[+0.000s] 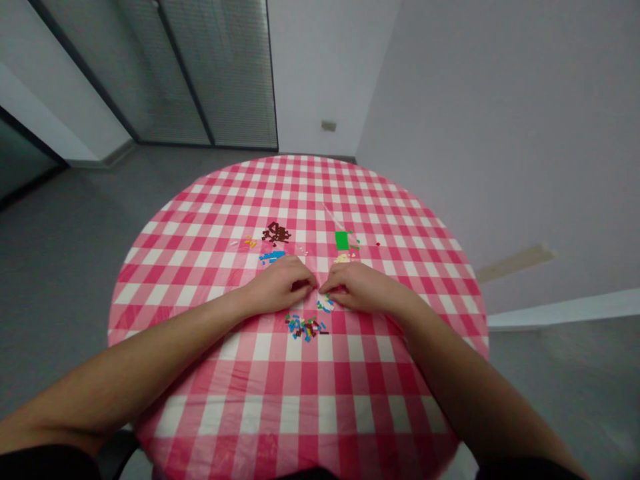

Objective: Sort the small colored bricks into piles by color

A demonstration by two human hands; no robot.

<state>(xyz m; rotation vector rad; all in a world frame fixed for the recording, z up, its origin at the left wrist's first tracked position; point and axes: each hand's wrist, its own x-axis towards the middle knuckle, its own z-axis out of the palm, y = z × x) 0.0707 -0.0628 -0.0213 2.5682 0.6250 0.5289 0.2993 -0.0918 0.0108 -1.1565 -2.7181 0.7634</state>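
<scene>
Grey floor is seen around a round table covered by a pink-and-white gingham cloth, with a pale lilac-grey wall and a glazed partition with slatted blinds beyond it. Both bare forearms are extended over the cloth from the near edge, and the left hand and right hand are positioned at its centre. The fingers of both hands are curled downward, with the fingertips brought almost together. Whether a brick is pinched between them cannot be told, since the tips are partly hidden.

Small plastic construction bricks are distributed in groups near the centre of the cloth. A mixed pile of blue, green, red and dark bricks is observed just nearer the wearer than the hands. A small cluster of white, yellow and blue bricks lies directly beside the right hand. Farther out on the cloth are blue bricks, dark brown bricks, cream bricks and a flat green plate.
</scene>
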